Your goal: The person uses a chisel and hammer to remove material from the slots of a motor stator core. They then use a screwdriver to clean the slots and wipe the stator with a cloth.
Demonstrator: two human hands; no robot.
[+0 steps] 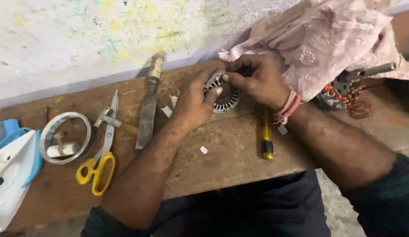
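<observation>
My left hand [193, 103] and right hand [257, 81] both clasp the slotted steel stator ring [223, 94], resting at the far edge of the wooden surface [231, 149]. Rigid, probably heavy laminated metal with toothed inner slots; best gripped by its outer rim. Nearby: chisel [148, 115], yellow-handled scissors [101, 151], screwdriver [267, 142], pink cloth [327, 39].

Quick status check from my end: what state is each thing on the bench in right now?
Slotted metal ring: held on the bench by left hand and right hand.
Scissors: lying flat, blades shut.
Chisel: lying flat.
Screwdriver: lying flat, partly under the right forearm.
Pink cloth: crumpled.
Copper wire: loosely tangled.
</observation>
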